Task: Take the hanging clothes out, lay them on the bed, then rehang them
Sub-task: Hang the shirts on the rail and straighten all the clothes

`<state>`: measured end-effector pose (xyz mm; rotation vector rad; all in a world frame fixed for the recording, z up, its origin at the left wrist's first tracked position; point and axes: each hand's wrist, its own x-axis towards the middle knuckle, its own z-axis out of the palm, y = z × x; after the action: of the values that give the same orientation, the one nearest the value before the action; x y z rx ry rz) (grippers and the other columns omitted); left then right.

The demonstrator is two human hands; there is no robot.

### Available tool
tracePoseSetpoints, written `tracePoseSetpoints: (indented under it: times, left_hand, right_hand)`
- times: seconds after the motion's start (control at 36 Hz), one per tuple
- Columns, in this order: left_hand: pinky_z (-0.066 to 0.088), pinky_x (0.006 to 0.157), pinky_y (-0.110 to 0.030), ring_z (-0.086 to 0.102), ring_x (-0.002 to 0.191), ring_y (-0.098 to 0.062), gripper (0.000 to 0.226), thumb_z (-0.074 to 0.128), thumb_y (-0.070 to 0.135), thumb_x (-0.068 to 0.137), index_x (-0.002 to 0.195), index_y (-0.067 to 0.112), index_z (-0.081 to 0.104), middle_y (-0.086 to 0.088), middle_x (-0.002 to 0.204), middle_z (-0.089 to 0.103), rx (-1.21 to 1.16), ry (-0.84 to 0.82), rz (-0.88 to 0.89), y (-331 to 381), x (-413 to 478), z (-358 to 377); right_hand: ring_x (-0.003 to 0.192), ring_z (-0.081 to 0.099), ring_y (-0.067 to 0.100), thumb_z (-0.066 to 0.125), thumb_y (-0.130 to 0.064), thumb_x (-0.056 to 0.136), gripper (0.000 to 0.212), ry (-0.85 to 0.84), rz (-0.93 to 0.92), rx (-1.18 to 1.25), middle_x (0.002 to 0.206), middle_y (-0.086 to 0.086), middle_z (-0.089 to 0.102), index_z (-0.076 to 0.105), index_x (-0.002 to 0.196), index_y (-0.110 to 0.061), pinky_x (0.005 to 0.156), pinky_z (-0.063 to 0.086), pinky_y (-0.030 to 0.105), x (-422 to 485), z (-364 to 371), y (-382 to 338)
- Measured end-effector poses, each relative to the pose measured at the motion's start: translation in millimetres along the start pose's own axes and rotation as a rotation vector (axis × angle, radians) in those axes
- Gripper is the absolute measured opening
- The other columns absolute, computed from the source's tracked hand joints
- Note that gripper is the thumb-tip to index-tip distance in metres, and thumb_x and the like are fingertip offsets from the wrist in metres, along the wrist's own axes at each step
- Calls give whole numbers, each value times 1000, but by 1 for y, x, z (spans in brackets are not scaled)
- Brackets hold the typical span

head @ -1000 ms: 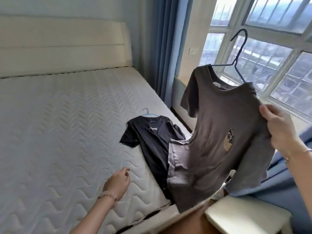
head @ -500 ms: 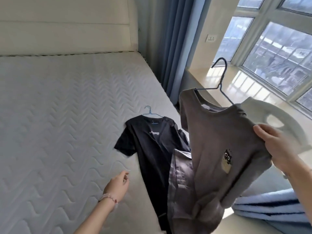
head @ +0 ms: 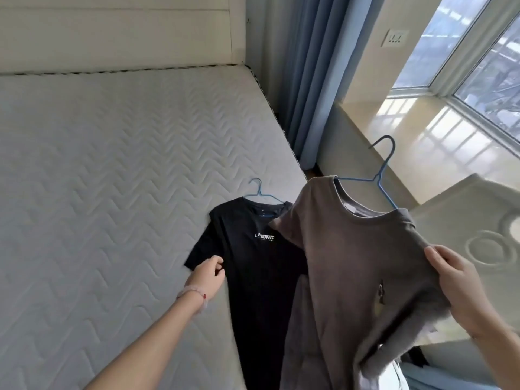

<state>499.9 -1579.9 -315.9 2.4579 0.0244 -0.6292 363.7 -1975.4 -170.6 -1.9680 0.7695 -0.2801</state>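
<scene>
laying-out step in hand: second shirt on its way down to the bed (head: pixel 98 164).

right hand (head: pixel 461 285) at 4 o'clock, pinched shut on the grey t-shirt (head: pixel 351 263) by its shoulder, shirt hanging in the air on a blue hanger (head: pixel 380 175) over the mattress edge. black t-shirt (head: pixel 253 263) lying flat at 6 o'clock on its own hanger (head: pixel 260 192). left hand (head: pixel 206 274) at 7 o'clock, fingers loosely curled, holding nothing, just at the black sleeve. next, probably: lower the grey shirt flat beside the black one, spread with the free hand.

Blue curtain (head: pixel 302 80) hangs beside a sunlit window sill (head: pixel 427 136), wall socket (head: pixel 394 38) above it.
</scene>
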Motion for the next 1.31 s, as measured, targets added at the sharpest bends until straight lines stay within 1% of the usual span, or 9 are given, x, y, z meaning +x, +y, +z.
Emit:
tracePoseSetpoints:
  times: [0.11,0.25,0.58,0.69,0.78,0.86,0.94,1.06,1.31]
  left_hand:
    - [41,98,-27,56,119,-19,37,54,18,94,131,13,52,-3,129,60,-58,0,-65,16,66,6]
    - [37,107,-30,49,128,-24,46,53,18,94,139,11,45,-8,142,49,-17,-3,-67,22,154,20]
    - [25,118,-39,24,144,-30,65,54,26,93,149,8,27,-12,157,24,212,71,-122,-17,304,43]
    - [27,116,-43,27,142,-34,64,51,27,93,148,4,27,-16,154,29,224,83,-184,-19,334,39]
    - [32,113,-41,33,138,-36,67,54,27,93,149,7,23,-19,151,33,117,43,-260,-13,348,40]
    - [31,112,-40,35,138,-34,70,58,27,91,149,10,23,-17,152,32,32,27,-291,-13,356,41]
    - [35,110,-38,41,133,-32,63,59,28,89,144,10,36,-14,149,39,-8,48,-308,-13,356,43]
    - [41,98,-33,54,120,-34,38,49,29,96,127,8,58,-15,132,59,7,114,-204,-2,341,52]
    - [36,76,-31,59,103,-36,26,47,17,99,109,-3,61,-22,108,65,17,24,-97,19,264,59]
  right_hand:
    - [79,55,15,50,-20,94,18,-43,32,-31,85,11,67,65,85,-27,61,41,18,39,23,31]
    - [62,53,-6,52,-14,94,26,-79,103,-70,84,12,65,64,80,-33,55,36,3,75,63,77]
    - [62,48,-28,56,-10,90,51,-41,205,-147,66,-33,59,58,65,-54,57,31,-6,108,116,159]
    - [72,55,-14,56,-10,91,62,28,255,-164,87,7,63,57,56,-61,56,29,-9,114,117,172]
    - [69,54,-8,56,-11,91,60,45,290,-174,88,6,64,58,58,-61,55,29,-9,119,117,181]
    - [61,51,-23,55,-10,91,49,25,287,-186,75,-18,69,66,66,-50,58,32,-8,120,115,190]
    - [61,51,-25,54,-10,92,19,33,291,-191,94,9,68,66,84,-23,59,34,-6,120,117,194]
    - [68,53,-8,54,-12,93,13,7,285,-191,97,11,67,67,93,-11,60,37,-2,117,119,198]
    - [67,56,-15,51,-11,94,17,-91,246,-175,89,-3,68,66,89,-15,61,39,2,103,120,162]
